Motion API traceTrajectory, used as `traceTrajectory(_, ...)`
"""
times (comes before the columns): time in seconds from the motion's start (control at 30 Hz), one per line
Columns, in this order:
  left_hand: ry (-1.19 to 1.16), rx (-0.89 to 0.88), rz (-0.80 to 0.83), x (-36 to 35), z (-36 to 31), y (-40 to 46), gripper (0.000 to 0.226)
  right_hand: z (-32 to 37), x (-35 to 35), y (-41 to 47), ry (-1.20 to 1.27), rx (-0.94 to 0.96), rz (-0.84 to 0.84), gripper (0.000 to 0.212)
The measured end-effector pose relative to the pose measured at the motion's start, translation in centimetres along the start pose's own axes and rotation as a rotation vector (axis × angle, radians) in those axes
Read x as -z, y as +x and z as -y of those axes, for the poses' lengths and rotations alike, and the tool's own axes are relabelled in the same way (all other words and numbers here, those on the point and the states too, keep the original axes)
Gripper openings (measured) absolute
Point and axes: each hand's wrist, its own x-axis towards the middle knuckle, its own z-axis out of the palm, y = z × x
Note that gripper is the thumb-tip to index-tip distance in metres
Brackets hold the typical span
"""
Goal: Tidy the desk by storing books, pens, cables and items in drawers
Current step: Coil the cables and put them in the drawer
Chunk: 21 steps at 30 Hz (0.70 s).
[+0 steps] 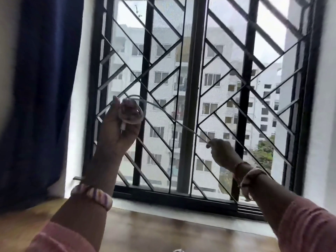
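White cable (174,122) is the thing in hand, held up in front of the barred window (192,88) and well above the wooden desk (145,231). On the left, beside the blue curtain (41,88), the left hand (120,128) grips several loops of it, fingers curled round the coil with one plug end hanging against the palm. From there a single strand runs down and to the right to the right hand (221,151), which pinches it between fingertips, drawing it taut. The picture is smeared, so I cannot count the loops. Judging by this, the winding looks partly done: one length still needs to go onto the coil, and the bundle has not yet reached a drawer. No drawer, books or pens are in view, so how the rest of the tidying stands cannot be told.
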Motion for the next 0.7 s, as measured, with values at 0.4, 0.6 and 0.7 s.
traceTrajectory(0.4,1.881,-0.343,-0.011,-2.0,0.3,0.5,0.020,8.0,8.2,-7.9,0.127,0.607,-0.425,0.035)
traceTrajectory(0.6,0.997,0.630,0.260,-6.6,-1.3,-4.5,0.022,6.9,13.7,-7.0,0.348,0.288,-0.527,0.022)
traceTrajectory(0.7,0.418,0.692,0.387,-10.0,-2.4,-7.2,0.031,6.4,12.8,-7.7,0.237,0.166,-0.423,0.033)
